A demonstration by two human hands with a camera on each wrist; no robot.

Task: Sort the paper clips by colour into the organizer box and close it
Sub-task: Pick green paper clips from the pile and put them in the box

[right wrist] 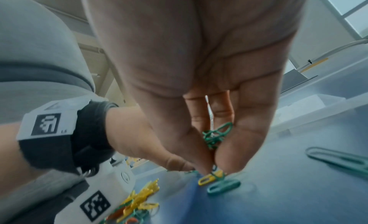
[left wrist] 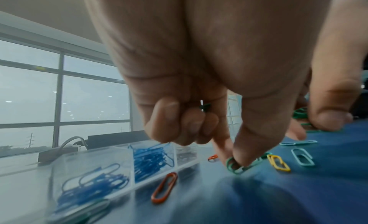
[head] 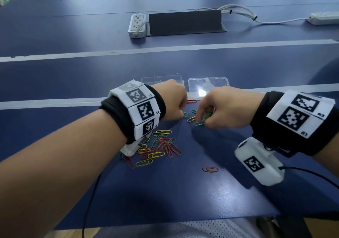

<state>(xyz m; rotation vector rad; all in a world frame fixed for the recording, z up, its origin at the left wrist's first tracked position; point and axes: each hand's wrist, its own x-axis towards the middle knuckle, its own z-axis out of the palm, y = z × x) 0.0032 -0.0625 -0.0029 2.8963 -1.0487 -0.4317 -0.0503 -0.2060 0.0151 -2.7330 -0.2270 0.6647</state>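
My left hand (head: 180,115) pinches a green paper clip (left wrist: 237,164) flat on the blue table, thumb and forefinger on it. Another green clip (left wrist: 204,106) shows inside its curled fingers. Close beside it, my right hand (head: 203,120) holds a bunch of green clips (right wrist: 217,134) in its fingers, with the fingertips down at a green clip (right wrist: 223,185) and a yellow clip (right wrist: 207,179). Just behind the left hand stands the clear organizer box (head: 161,78), with blue clips (left wrist: 151,158) in two compartments. Its lid (head: 209,85) lies open to the right.
A mixed pile of yellow, red and green clips (head: 159,146) lies under my left wrist. Single red clips lie near the lid (head: 191,101) and toward the front (head: 210,169). An orange clip (left wrist: 165,186) rests by the box. Power strips (head: 137,25) sit far back.
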